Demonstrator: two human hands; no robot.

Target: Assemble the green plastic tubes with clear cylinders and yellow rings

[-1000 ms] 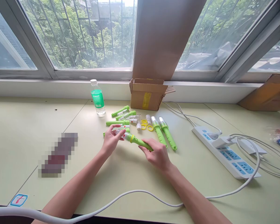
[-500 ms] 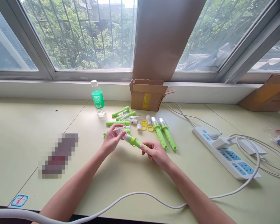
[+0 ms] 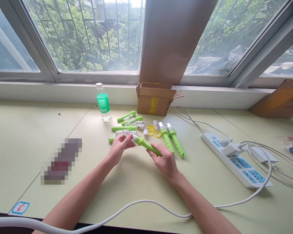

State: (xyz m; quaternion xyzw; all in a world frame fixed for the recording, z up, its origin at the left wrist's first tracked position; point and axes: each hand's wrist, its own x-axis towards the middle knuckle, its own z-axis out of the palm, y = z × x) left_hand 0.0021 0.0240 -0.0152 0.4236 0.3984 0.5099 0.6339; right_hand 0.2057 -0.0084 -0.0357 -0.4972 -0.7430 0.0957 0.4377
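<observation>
A green-handled light stick (image 3: 143,143) with a clear tube and a yellow ring is held slantwise above the table between both hands. My left hand (image 3: 120,146) is closed round its clear tube end. The fingers of my right hand (image 3: 164,159) wrap the lower green handle. Two similar light sticks (image 3: 176,139) lie just beyond my right hand. Behind my left hand are several loose green handles (image 3: 123,128) and clear tubes, partly hidden by that hand. Yellow rings (image 3: 157,134) and small white caps (image 3: 146,132) sit by them.
A water bottle (image 3: 103,103) and an open cardboard box (image 3: 154,101) stand at the back by the window. On the right is a power strip (image 3: 234,159) with plugs and cables. A white cable (image 3: 146,201) crosses the front, near my forearms. A blurred dark object (image 3: 63,161) lies left.
My right hand has turned, its back now more upward on the handle. My left hand's fingers have shifted on the clear tube. The stick stays in both hands.
</observation>
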